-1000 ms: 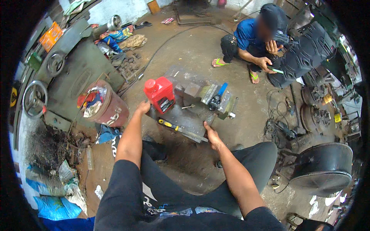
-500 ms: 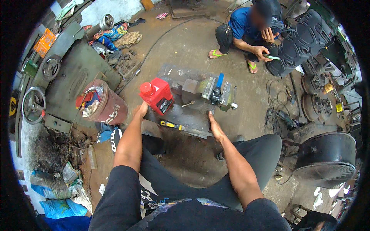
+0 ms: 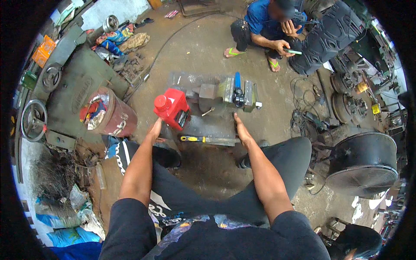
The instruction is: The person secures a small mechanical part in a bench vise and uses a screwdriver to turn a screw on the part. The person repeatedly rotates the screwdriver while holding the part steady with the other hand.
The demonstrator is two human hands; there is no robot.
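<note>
One table [image 3: 208, 128] swung straighter; one jug [image 3: 174, 110], one vise [image 3: 227, 93] atop; left hand [image 3: 154, 129], right hand [image 3: 243, 132] alongside, grip unclear.

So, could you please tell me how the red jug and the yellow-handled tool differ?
The red jug is bulky and boxy, while the yellow-handled tool is long and slim. The red jug stands, whereas the yellow-handled tool lies flat. The red jug is mostly one colour with a dark label; the yellow-handled tool pairs a yellow-and-black handle with a grey blade. Both rest on the worktop.
</note>
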